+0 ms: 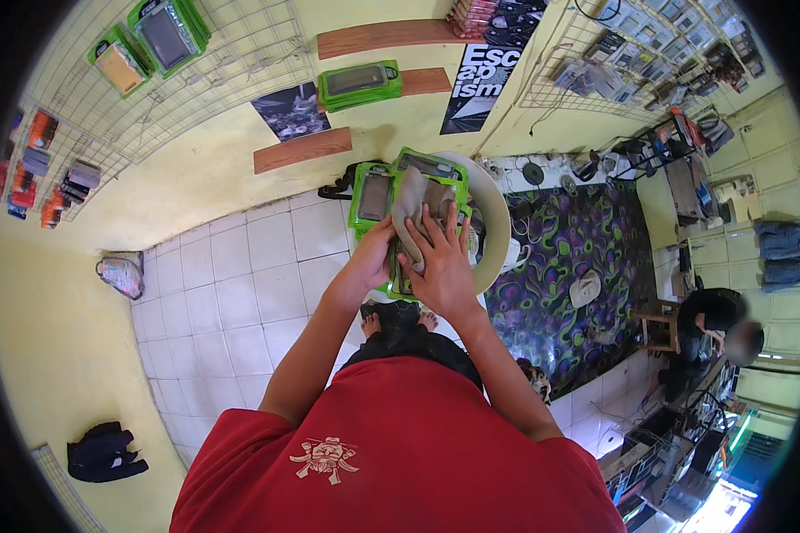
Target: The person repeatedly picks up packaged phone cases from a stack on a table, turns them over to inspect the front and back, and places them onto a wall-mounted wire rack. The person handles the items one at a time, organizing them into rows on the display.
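A grey-brown cloth (410, 196) lies folded under the spread fingers of my right hand (443, 270), which presses it onto a green-edged phone case package (400, 286). My left hand (370, 256) grips the left side of that package, its fingertips partly hidden. Just beyond, another green package (375, 198) with a dark case inside sits to the left, and one more green package (433, 165) lies at the back, partly covered by the cloth. These packages rest over a round cream-coloured container (499, 226), whose rim shows on the right.
Ahead, wooden wall shelves (390, 38) carry a stack of green packages (360, 83). Wire grids (240, 53) hold more packaged goods. A patterned mat (547, 266) with a cap (585, 288) on it covers the floor to the right. A person (710, 320) sits near a wooden chair (659, 326).
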The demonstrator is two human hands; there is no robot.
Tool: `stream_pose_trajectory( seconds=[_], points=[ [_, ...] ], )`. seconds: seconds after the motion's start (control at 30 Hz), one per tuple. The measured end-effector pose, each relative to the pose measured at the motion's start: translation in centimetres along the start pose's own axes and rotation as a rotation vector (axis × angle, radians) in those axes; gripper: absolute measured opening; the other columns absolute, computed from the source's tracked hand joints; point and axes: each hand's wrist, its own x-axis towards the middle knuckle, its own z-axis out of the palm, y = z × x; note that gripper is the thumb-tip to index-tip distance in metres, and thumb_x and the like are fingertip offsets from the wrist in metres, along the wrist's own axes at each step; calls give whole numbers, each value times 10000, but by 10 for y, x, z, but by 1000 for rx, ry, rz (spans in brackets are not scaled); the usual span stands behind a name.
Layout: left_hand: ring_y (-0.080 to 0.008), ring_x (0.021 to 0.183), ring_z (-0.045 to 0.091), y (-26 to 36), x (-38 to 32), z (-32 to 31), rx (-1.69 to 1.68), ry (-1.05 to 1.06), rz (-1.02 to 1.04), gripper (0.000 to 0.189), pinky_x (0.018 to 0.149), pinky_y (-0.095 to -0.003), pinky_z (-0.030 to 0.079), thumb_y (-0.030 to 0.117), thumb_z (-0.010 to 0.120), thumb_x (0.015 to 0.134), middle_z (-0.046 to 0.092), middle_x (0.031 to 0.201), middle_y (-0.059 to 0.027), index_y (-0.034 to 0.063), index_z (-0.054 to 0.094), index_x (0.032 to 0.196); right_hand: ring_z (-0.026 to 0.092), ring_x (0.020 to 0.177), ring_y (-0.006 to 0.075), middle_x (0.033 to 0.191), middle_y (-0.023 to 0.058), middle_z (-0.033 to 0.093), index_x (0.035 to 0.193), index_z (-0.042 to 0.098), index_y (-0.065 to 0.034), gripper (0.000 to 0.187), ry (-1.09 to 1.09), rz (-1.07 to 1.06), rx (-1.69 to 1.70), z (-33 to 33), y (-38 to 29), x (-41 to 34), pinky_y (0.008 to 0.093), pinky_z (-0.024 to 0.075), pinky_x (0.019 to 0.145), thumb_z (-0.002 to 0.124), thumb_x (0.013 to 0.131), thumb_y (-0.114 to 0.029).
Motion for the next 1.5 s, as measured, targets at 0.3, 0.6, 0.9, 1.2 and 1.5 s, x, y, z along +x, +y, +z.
stream_pose_trajectory(
  seconds=[0.3,0.6,0.9,1.2,1.5],
  points=[
    [-233,1099,586,17,20,-16,55,-60,17,354,944,-389,499,277,420,1018,588,1197,-107,50,458,1286,193,1386,478,1412,170,430,1274,592,-132,455,-134,75,147,-9,-23,-55,592,137,1129,642,851,-290],
    [-169,1111,554,21,24,4,112,86,108,328,945,-349,465,287,418,1024,587,1211,-51,72,526,1246,442,1295,328,1235,217,588,1247,597,-64,401,-275,623,709,-17,9,-86,393,327,1081,586,930,-308],
    [-175,1044,599,10,12,10,193,2,-21,331,914,-363,502,287,422,1022,589,1190,-68,63,512,1249,367,1344,319,1438,158,425,1357,497,-100,442,332,444,678,-41,36,-31,404,348,1056,579,928,-167],
    [-201,1070,597,-3,7,17,118,-13,-31,358,920,-357,501,281,430,1013,593,1198,-72,103,477,1320,185,1375,508,1521,174,250,1382,469,-169,572,27,164,171,-2,13,-11,654,244,1058,647,840,-208],
    [-254,1120,582,28,27,12,10,-38,43,408,962,-413,486,296,452,1002,567,1261,-126,59,448,1334,181,1388,478,1529,139,242,1343,514,-146,536,-182,63,235,-7,-11,-62,585,280,1080,648,824,-158]
  ],
)
